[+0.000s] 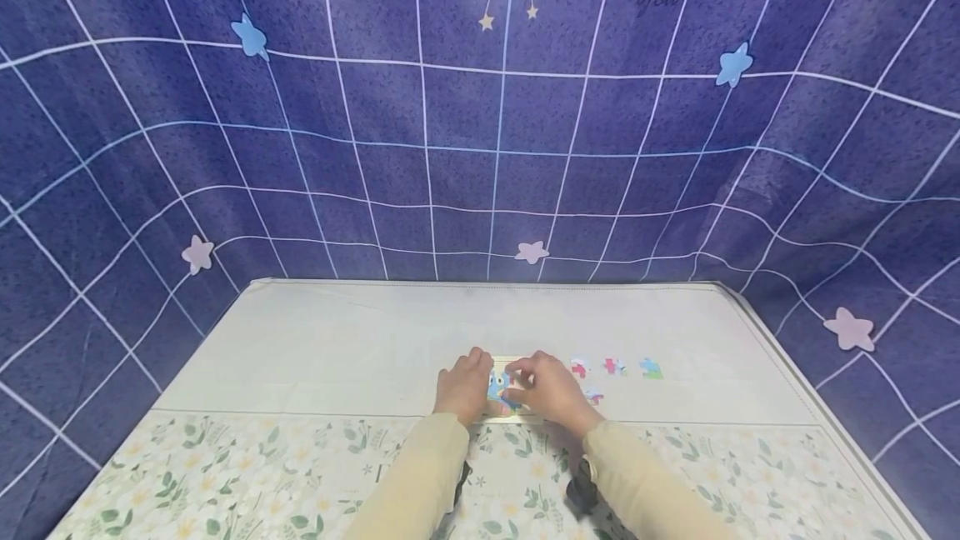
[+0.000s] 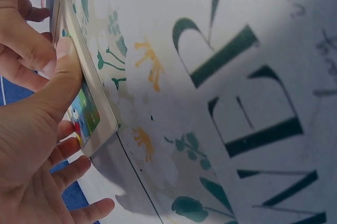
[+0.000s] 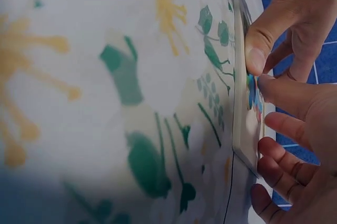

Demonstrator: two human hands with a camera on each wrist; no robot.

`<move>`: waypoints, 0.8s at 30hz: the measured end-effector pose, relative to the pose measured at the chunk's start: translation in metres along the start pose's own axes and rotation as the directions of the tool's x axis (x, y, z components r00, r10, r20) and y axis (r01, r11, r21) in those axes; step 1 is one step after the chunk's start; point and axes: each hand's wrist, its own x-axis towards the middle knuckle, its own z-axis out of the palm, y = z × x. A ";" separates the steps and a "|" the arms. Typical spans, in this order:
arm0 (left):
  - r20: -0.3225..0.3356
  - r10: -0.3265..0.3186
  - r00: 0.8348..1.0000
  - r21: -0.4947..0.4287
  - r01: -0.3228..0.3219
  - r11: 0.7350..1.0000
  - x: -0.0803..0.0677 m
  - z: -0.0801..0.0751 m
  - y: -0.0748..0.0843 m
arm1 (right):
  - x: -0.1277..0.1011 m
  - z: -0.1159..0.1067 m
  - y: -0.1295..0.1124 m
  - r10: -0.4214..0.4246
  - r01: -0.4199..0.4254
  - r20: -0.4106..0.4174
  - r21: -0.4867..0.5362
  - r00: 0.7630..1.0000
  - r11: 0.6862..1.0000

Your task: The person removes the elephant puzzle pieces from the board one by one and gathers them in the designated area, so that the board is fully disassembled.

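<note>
Both hands meet over a small cream-framed picture puzzle board [image 1: 501,394] on the white tabletop [image 1: 337,348]: from the head view, the left hand [image 1: 462,384] steadies its edge, the right hand [image 1: 550,390] works beside it, loose coloured puzzle pieces [image 1: 615,367] just right. The left wrist view shows the thumb [image 2: 66,69] pressing the frame [image 2: 92,111]. The right wrist view shows fingertips [image 3: 268,84] pinching a blue piece [image 3: 251,90] at the board; seating it likely needs careful alignment.
</note>
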 end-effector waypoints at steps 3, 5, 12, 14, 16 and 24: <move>0.000 -0.001 1.000 0.000 0.001 1.000 0.000 0.001 0.000 | 0.001 0.001 -0.002 0.008 -0.008 0.014 -0.023 1.000 1.000; 0.006 -0.003 1.000 0.002 0.003 1.000 0.001 0.001 -0.001 | 0.002 0.001 -0.003 0.019 -0.018 0.023 -0.036 1.000 0.999; 0.017 -0.013 1.000 -0.003 0.013 1.000 0.003 0.005 -0.002 | 0.003 0.000 -0.007 0.066 -0.065 0.032 -0.033 0.997 0.997; 0.014 -0.012 1.000 -0.003 0.012 1.000 0.004 0.006 -0.002 | 0.003 0.001 -0.007 0.080 -0.079 0.032 -0.024 0.996 0.997; 0.015 -0.014 1.000 -0.008 0.014 1.000 0.003 0.005 -0.002 | 0.003 0.001 -0.007 0.084 -0.083 0.029 -0.018 0.996 0.996; 0.013 -0.013 1.000 0.005 0.013 1.000 0.002 0.001 0.000 | 0.004 0.004 -0.005 0.056 -0.054 0.049 -0.043 0.997 0.998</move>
